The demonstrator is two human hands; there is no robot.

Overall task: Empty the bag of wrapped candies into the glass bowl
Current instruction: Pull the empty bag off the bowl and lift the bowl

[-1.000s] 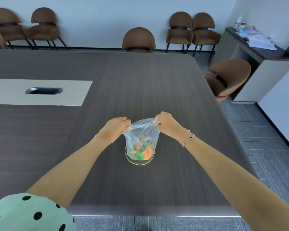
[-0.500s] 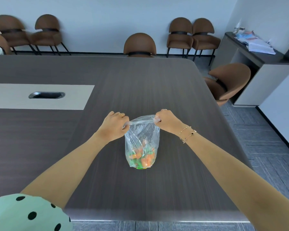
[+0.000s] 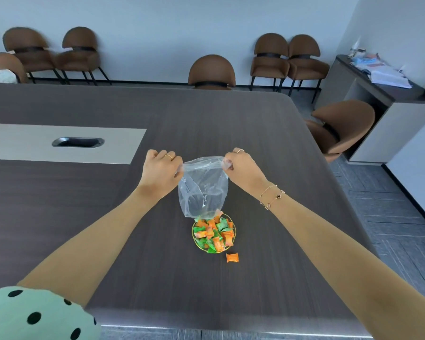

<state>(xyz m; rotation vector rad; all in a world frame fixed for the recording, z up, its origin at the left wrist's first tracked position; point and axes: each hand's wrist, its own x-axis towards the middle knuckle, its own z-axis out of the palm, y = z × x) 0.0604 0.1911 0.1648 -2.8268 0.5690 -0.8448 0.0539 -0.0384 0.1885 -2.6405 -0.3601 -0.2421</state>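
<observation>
Now your left hand (image 3: 161, 171) and right hand (image 3: 243, 169) each pinch a corner of the upturned bag (image 3: 203, 187), seemingly empty above the candy-filled glass bowl (image 3: 214, 233), so next retrieve the stray candy (image 3: 232, 257) from the surface (image 3: 255, 143).

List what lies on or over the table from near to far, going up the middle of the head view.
Stray orange candy on the table → glass bowl full of wrapped candies → clear plastic bag hanging upside down, nearly empty → left hand and right hand pinching its top corners.
</observation>
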